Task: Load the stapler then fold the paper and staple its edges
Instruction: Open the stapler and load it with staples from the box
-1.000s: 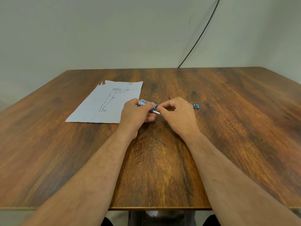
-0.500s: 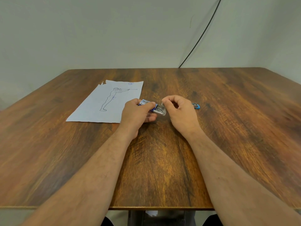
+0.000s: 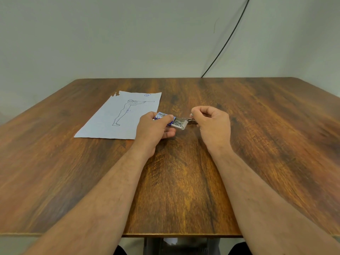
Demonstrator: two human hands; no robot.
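Note:
My left hand (image 3: 154,129) grips a small blue-and-white staple box (image 3: 161,115). Its white inner tray (image 3: 179,123) is slid out to the right, with grey staples showing inside. My right hand (image 3: 213,124) hovers just right of the tray, thumb and forefinger pinched on a tiny pale piece that looks like staples (image 3: 191,113). A metal part of the stapler (image 3: 191,121) lies on the table between tray and right hand; the rest is hidden behind that hand. The paper (image 3: 121,116), a white sheet with a line drawing of a figure, lies flat left of my hands.
The wooden table (image 3: 184,181) stretches wide around my hands, its near edge just below my forearms. A black cable (image 3: 226,41) runs down the wall to the table's back edge. The paper's far left corner is torn.
The tray has been slid out of the staple box to the right. My right hand let go of the tray, rose and drew back to the right, now covering the blue stapler.

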